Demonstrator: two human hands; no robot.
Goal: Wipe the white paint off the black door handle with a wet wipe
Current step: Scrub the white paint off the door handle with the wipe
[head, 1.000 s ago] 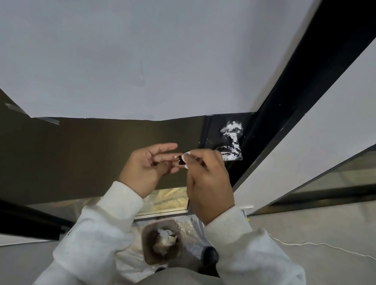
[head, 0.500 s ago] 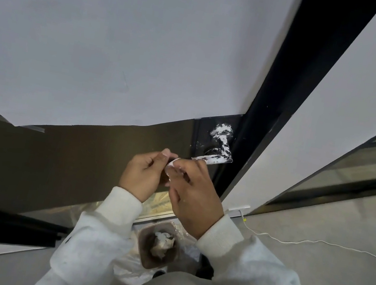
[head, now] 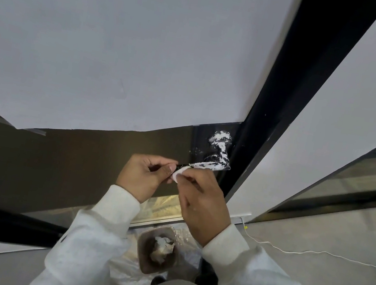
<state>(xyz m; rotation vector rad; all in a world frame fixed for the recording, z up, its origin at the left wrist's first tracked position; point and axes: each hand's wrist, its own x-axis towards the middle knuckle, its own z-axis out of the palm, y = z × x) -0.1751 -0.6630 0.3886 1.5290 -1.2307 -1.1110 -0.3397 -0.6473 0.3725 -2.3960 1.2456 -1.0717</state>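
Head view: the black door handle [head: 213,164], right of centre, is blotched with white paint along the lever and on its base above. The right hand [head: 199,202] pinches a white wet wipe [head: 178,175] at the lever's free end, apparently to start the wiping there. The left hand [head: 148,175], curled, touches the wipe's edge, probably steadying it. Lower centre, a brown tub [head: 158,250] holds crumpled white material, likely used wipes.

Two hands [head: 148,178] [head: 203,207], one handle [head: 213,165], one wipe [head: 178,174]
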